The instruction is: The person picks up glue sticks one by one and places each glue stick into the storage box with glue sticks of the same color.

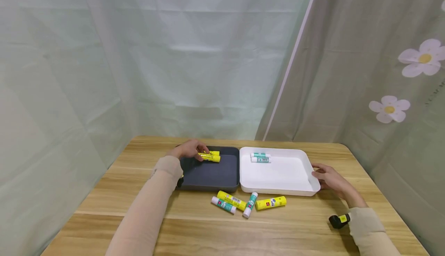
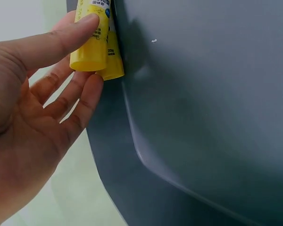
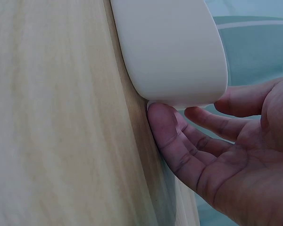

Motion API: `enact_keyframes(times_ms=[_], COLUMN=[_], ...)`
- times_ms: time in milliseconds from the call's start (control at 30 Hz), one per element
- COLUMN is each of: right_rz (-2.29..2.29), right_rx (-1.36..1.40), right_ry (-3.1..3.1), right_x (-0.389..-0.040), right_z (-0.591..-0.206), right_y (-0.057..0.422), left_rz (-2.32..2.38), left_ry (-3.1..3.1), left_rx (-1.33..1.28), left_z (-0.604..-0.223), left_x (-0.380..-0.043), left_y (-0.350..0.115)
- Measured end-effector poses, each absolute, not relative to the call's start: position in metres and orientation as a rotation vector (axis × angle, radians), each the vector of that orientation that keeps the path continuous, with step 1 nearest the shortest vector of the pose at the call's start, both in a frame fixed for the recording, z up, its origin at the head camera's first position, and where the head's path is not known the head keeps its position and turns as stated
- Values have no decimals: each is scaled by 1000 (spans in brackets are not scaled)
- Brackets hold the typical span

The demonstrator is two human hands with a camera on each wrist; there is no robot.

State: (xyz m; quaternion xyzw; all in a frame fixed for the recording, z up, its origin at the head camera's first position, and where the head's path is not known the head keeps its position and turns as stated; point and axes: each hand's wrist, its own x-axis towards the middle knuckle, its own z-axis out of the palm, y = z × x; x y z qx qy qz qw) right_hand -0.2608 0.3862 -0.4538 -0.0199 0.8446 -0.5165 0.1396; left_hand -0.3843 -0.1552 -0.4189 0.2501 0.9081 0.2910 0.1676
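Observation:
My left hand (image 1: 190,149) pinches a yellow glue stick (image 1: 210,157) between thumb and fingers at the far left of the dark grey tray (image 1: 217,175). Right beside it, against the tray's far wall, lies a second yellow glue stick (image 2: 114,66), partly hidden behind the first in the left wrist view. My right hand (image 1: 328,177) rests its fingertips and thumb on the outer right wall and rim of the white tray (image 1: 278,177). Two white-and-teal glue sticks (image 1: 260,160) lie side by side near that tray's far left corner.
In front of the trays lie two yellow glue sticks (image 1: 270,203) and two white-and-teal glue sticks (image 1: 250,205), loosely grouped on the wooden table (image 1: 215,236). The two trays stand edge to edge. Curtains (image 1: 208,74) hang behind the table and along its sides.

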Motion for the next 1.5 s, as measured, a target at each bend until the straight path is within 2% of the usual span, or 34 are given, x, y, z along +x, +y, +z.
enact_keyframes(times_ms=[333,767,1100,1500], right_rz=[-1484,-1484,-1475,-1465], right_rx=[-49,-54,-56,-59], right_ry=[2448,2443,2445,2448], right_x=[-262,-263,-264,-267], right_z=[-455,-453,-455,-454], right_y=[385,384,384,386], left_rz=[836,896,1000,1083], left_ry=[2603,2599,2559,2539], left_rx=[652,699,796,963], left_z=[-419,-405,-396,-397], left_x=[-383,-375,-363,-334], left_y=[-156,-156,-159,-149])
